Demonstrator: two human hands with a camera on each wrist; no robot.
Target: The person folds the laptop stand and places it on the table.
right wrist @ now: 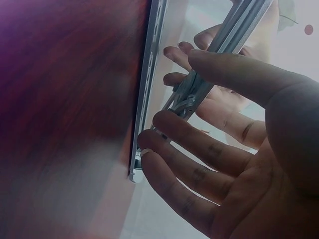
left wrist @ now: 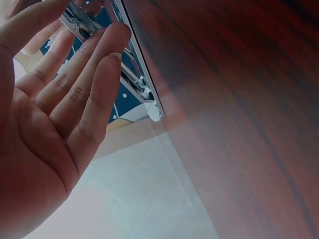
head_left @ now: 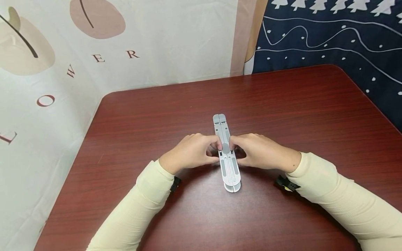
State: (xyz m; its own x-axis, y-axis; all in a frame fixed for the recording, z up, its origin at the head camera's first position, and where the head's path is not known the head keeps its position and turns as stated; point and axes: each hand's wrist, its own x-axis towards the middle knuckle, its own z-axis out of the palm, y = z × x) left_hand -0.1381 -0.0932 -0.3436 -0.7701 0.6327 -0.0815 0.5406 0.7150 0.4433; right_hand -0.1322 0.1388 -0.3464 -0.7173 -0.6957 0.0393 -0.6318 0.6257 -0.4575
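A silver folding laptop stand (head_left: 230, 170) with grey pads lies lengthwise before me, its two long halves side by side. My left hand (head_left: 193, 151) grips its left edge near the middle, thumb toward the top. Opposite it, my right hand (head_left: 265, 152) holds the right edge in the same way. The left wrist view shows the lower rail of the stand (left wrist: 155, 110) along the table, with the left fingers beside it. In the right wrist view the upper bar (right wrist: 229, 37) is tilted up from the lower rail, the right thumb against it.
A dark red wooden table (head_left: 150, 115) with rounded corners carries the stand. Behind it hang a pale curtain with letters (head_left: 176, 42) and a navy cloth with white trees (head_left: 329, 38). Black straps (head_left: 287, 183) show at both wrists, below cream sleeves.
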